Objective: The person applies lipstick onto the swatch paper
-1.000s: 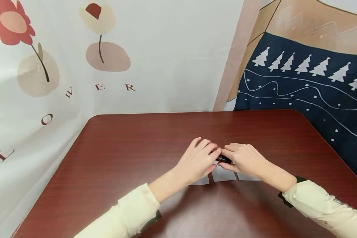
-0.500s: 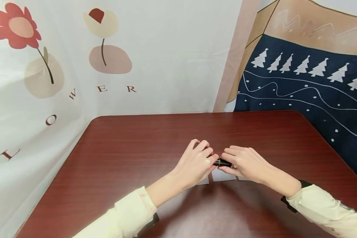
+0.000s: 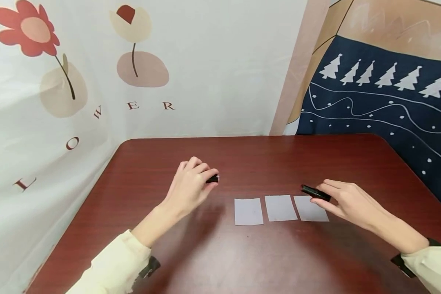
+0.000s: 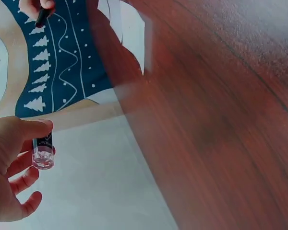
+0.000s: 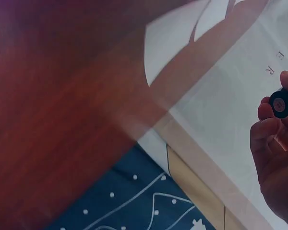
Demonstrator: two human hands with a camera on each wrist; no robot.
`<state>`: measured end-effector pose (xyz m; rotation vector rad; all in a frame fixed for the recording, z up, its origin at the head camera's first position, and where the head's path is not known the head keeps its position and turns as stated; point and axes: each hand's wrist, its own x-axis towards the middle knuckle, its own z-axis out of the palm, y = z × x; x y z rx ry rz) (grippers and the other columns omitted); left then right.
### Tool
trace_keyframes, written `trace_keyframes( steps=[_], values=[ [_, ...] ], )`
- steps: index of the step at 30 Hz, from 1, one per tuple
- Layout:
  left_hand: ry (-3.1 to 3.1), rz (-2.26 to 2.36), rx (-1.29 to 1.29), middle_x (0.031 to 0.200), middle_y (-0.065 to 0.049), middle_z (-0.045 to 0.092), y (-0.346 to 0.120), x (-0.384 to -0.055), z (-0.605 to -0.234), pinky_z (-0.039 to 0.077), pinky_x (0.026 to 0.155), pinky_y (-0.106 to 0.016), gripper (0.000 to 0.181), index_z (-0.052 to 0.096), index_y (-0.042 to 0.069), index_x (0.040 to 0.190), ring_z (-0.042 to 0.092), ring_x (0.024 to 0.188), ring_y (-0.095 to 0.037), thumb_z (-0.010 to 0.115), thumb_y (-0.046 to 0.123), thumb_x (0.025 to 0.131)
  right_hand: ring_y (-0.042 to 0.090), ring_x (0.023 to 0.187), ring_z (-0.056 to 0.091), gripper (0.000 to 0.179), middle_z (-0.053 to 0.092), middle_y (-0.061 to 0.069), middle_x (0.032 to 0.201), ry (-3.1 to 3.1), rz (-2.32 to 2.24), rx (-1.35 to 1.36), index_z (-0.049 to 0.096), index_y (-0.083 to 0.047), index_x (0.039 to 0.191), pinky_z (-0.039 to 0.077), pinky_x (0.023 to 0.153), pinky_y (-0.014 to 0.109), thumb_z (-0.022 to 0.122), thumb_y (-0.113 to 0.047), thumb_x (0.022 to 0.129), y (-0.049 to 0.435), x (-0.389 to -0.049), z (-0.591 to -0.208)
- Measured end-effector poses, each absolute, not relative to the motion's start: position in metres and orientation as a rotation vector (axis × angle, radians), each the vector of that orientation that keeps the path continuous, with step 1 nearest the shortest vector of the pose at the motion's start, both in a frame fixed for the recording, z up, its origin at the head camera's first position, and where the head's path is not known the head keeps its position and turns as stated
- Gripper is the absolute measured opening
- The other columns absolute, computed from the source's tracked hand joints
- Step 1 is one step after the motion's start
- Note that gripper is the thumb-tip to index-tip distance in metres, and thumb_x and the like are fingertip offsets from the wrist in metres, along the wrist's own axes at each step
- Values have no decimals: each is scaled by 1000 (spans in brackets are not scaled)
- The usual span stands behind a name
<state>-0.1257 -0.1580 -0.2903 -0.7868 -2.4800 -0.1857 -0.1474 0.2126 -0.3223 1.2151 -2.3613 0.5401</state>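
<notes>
My left hand [image 3: 187, 185] is raised over the left middle of the table, pinching a small black cap with a clear end [image 4: 43, 153] between thumb and fingers. In the head view only part of that cap shows. My right hand [image 3: 353, 204] grips a slim black lipstick tube [image 3: 315, 192], its bare end tilted to the left with a dark reddish tip. The right wrist view shows the tube's round base [image 5: 280, 104]. Below the tube, the right-hand white paper card [image 3: 308, 210] lies partly covered by it. The two pieces are well apart.
Beside that card lie a middle white card [image 3: 281, 209] and a left white card [image 3: 248, 212], in a row on the reddish-brown table [image 3: 169, 159]. A white flower-print curtain [image 3: 213, 73] and a dark blue tree-print cloth [image 3: 375, 102] hang behind.
My hands were together over the cards, both on the black tube. They have drawn apart, left and right, separating cap from tube. The three cards are uncovered.
</notes>
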Motion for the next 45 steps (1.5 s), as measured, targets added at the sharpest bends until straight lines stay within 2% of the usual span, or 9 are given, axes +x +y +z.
trace_keyframes(
  steps=[4,9,13,16,21,26,35,41,45],
  values=[
    [-2453,-285,-834,84,2,63,-154,-128,-289,38,75,-39,21,71,12,95,48,83,-20,77,16,75,0,58,43,29,51,-14,77,-2382,494,1211,65,-15,90,34,50,13,61,-43,88,212,-150,-325],
    [-2457,-300,-799,83,2,63,-149,-127,-290,37,76,-38,20,71,12,93,48,81,-18,77,12,73,3,63,45,45,54,-10,77,-2315,453,1179,67,-11,90,38,49,19,48,-51,92,210,-150,-326],
    [-2497,-355,-774,80,3,63,-148,-129,-292,40,73,-37,16,70,11,90,51,76,-17,74,9,75,3,63,44,29,54,-10,78,-2376,462,1148,66,-12,92,39,50,20,60,-40,89,212,-150,-327],
    [-2587,-590,-759,77,7,61,-146,-132,-295,43,68,-31,10,69,12,87,53,71,-14,71,8,77,2,63,44,20,57,-9,81,-2453,488,1115,63,-12,96,39,50,20,69,-26,84,212,-149,-329],
    [-2698,-1275,-605,79,7,64,-139,-142,-302,49,67,-27,10,69,9,90,63,71,-11,68,5,80,1,59,43,29,62,0,85,-2536,503,1045,57,-4,107,38,48,19,69,-16,83,209,-146,-335],
    [-2745,-1606,-450,79,1,67,-126,-158,-320,50,68,-25,11,69,7,92,68,73,-16,68,7,81,4,61,49,34,63,6,88,-2555,510,1005,55,-1,108,41,49,20,71,-11,80,206,-143,-344],
    [-2772,-1487,-363,77,0,69,-126,-184,-358,51,70,-25,13,68,6,87,66,70,-8,75,7,76,2,63,47,35,61,-1,88,-2543,674,1069,55,-8,104,40,50,16,75,-7,76,194,-144,-351],
    [-2839,-1421,-370,78,0,68,-128,-195,-367,51,71,-24,15,68,6,88,66,70,-8,75,7,76,3,62,43,38,50,-6,95,-2448,828,1085,58,-10,100,35,52,9,78,-1,70,194,-145,-350],
    [-2860,-1384,-386,81,0,69,-129,-196,-370,50,71,-24,16,69,7,90,66,71,-8,76,7,75,2,61,43,40,49,-5,97,-2434,842,1084,59,-11,102,35,52,10,78,0,69,194,-146,-350]
  ],
)
